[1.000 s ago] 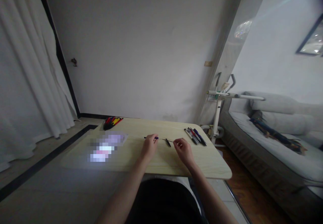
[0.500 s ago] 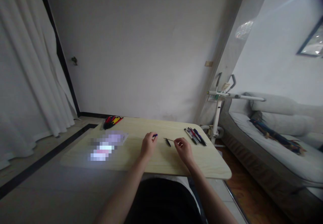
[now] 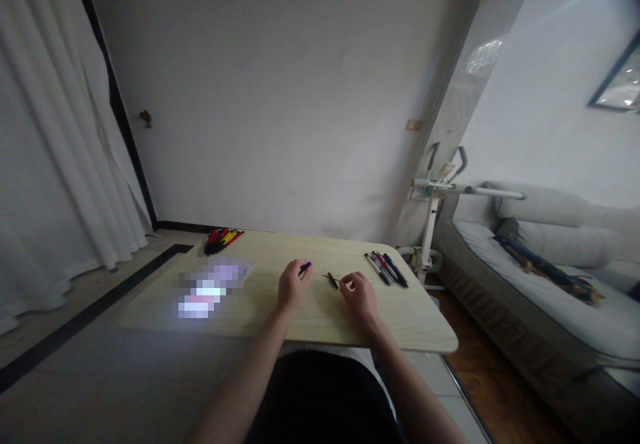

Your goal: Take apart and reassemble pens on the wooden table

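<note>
My left hand (image 3: 294, 285) is closed over the middle of the table, its fingertips gripping a short dark-blue pen part (image 3: 305, 269); the rest of that part is hidden in the hand. To its right, my right hand (image 3: 358, 292) pinches one end of a thin dark pen refill (image 3: 326, 276), which points left. Under or just behind the refill lies a short black pen part (image 3: 333, 282), close to the right fingertips. Whether the refill touches it I cannot tell.
Several pens (image 3: 386, 269) lie side by side at the table's right. A clear pouch of red, yellow and black pens (image 3: 220, 241) rests at the far left corner. Nearer is a blurred, bright flat item (image 3: 205, 291). The pale wooden table (image 3: 420, 327) has a rounded right edge.
My right hand has shifted slightly left with the refill, which now lies over the black pen part. In my left hand the blue pen part has tilted and shows more.
</note>
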### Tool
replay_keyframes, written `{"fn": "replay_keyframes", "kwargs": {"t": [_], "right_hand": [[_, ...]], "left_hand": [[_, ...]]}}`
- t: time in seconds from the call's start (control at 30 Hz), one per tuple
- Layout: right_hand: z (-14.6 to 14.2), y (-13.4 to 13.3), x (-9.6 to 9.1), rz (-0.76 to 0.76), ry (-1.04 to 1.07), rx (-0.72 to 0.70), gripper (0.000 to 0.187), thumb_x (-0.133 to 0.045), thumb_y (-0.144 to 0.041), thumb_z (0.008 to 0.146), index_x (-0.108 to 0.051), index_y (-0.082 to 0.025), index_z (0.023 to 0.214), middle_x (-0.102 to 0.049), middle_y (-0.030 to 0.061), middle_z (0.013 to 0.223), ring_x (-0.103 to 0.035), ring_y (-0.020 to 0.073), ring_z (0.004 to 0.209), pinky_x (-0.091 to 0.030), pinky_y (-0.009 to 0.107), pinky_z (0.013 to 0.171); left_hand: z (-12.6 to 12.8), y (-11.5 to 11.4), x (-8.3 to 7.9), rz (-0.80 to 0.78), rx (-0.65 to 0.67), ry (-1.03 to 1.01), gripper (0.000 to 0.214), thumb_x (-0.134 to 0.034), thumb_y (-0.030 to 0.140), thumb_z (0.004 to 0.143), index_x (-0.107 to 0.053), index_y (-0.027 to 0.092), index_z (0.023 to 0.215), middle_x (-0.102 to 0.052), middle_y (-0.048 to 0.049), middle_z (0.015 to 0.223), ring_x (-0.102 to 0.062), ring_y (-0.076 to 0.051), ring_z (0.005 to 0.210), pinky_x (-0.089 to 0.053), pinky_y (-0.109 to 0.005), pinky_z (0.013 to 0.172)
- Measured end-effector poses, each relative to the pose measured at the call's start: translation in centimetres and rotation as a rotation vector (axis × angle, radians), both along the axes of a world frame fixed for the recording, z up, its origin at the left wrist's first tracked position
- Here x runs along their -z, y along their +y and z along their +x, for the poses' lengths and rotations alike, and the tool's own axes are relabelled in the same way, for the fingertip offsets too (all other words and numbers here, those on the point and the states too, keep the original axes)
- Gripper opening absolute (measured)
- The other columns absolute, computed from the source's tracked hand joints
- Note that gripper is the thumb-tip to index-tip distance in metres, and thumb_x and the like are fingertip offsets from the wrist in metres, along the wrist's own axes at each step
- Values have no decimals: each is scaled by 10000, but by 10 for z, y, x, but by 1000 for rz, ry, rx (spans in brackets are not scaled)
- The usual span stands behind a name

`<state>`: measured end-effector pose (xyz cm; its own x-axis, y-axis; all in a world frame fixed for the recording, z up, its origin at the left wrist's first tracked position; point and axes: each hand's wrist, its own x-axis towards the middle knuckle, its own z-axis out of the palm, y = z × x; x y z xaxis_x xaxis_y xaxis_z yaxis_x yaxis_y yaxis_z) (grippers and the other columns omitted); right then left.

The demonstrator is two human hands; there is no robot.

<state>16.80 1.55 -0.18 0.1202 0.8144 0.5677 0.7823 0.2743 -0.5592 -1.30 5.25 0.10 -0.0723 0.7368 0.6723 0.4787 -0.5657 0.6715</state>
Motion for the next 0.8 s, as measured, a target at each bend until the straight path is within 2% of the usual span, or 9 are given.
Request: {"fn": "replay_keyframes", "kwargs": {"t": [0.27, 0.53, 0.8], "right_hand": [[-5, -6, -2, -109, -100, 71, 89, -523, -207, 705, -610, -188, 700, -562, 34, 783, -526, 139, 701, -376, 225, 634], [-10, -12, -4, -152, -187, 119, 82, -530, -207, 721, -609, -192, 704, -564, 29, 814, -525, 138, 761, -361, 220, 677], [-10, -14, -2, -148, -206, 107, 77, -529, -203, 720, -605, -196, 710, -563, 30, 826, -520, 142, 797, -358, 216, 703]], "left_hand": [[0, -3, -4, 60, -20, 16, 137, -508, 313, 784, -542, 181, 798, -593, -33, 782, -558, -136, 743, -446, -242, 665], [-1, -4, -7, 72, -73, 76, 140, -524, 318, 770, -536, 180, 753, -550, -25, 745, -527, -127, 723, -424, -208, 577], [0, -5, -7, 68, -61, 76, 140, -518, 318, 776, -521, 181, 748, -529, -14, 735, -509, -113, 688, -415, -207, 586]]}}
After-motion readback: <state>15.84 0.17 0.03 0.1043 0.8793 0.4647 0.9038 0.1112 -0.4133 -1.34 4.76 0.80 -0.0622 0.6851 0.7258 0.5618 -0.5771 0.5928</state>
